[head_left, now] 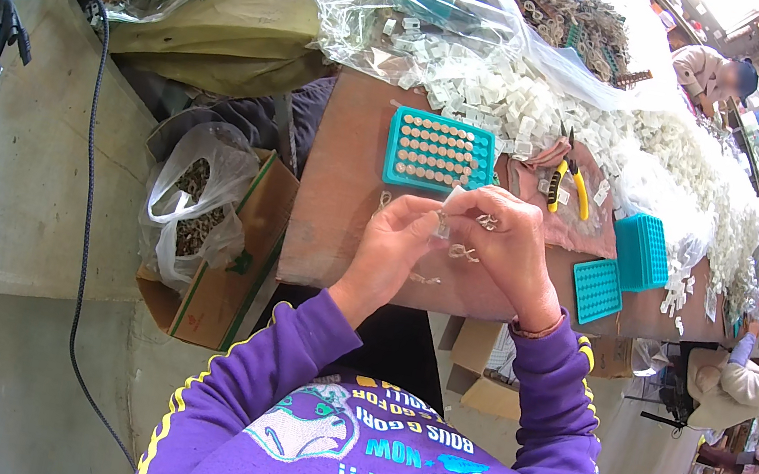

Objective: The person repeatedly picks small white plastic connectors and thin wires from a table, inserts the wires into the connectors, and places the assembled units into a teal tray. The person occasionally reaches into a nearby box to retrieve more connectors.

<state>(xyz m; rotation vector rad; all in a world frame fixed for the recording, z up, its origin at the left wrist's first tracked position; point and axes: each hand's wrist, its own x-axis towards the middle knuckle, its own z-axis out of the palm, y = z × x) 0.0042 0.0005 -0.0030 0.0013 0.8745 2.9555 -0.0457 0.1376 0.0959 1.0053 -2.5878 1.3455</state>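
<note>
We work at a brown surface (330,228) in a concrete-floored workroom, where two other people sit off to the right. Going left to right: one cardboard box (222,296) stands on the floor holding one clear bag (193,199) of dark pieces; on the surface lies one teal tray (440,152) filled with rows of small round parts, then one pair of yellow-handled pliers (567,184) on a pink cloth (565,219), then two more teal trays (620,267), seemingly empty, side by side. A heap of white plastic pieces (563,117), too many to count, runs behind them. Our left hand (394,240) and right hand (500,243) meet above the surface, fingertips pinched together on one small clear piece (448,221); its long axis seems roughly upright, though we cannot tell which way it points.
</note>
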